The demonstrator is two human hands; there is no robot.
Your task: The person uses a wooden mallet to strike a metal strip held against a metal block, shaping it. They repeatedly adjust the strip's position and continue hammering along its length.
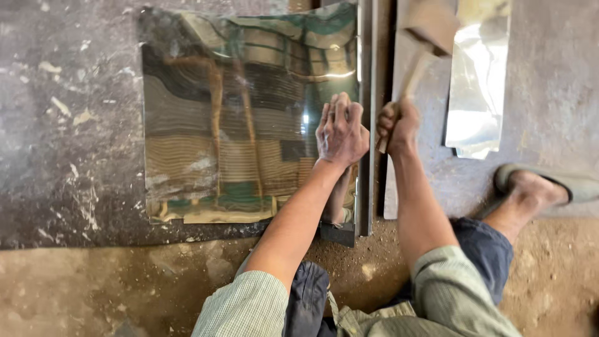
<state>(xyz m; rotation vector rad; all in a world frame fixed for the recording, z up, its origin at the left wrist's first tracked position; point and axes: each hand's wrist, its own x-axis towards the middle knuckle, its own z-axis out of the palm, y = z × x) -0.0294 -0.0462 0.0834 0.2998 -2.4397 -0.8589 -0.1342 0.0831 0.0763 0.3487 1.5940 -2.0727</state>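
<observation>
Dark, scuffed work slab (68,156) took up most of the view, speckled with pale chips along its left side; bare dirt floor (125,293) ran along its near edge. Biggest item on it was the polished sheet-metal panel (224,125), lying flat across the middle, mirror-bright and reflecting wavy stripes, its near edge just short of the slab's near edge. Along the panel's right edge ran a long grey steel bar (365,125), straight from the far edge of the slab out past the near edge, touching or overlapping the panel edge — couldn't tell which. A second, narrower shiny metal strip (477,81) lay toward the slab's far right, well apart from the panel, near end slightly curled. Left hand (340,132) was pressed flat-ish on the panel's right margin just beside the bar, fingers bent, knuckles up, not wrapped around anything, just bearing down on the sheet. Right hand (398,125) was clenched round the wooden handle of a mallet (424,37), just right of the bar; mallet head was raised over the slab's far edge and motion-blurred, so head material unclear. Both forearms came in from the near side, sleeves pale green check. Right foot in a grey sandal (549,184) sat at the slab's right near edge, half on the slab, half on dirt. Dark trousers showed between the arms at bottom.
</observation>
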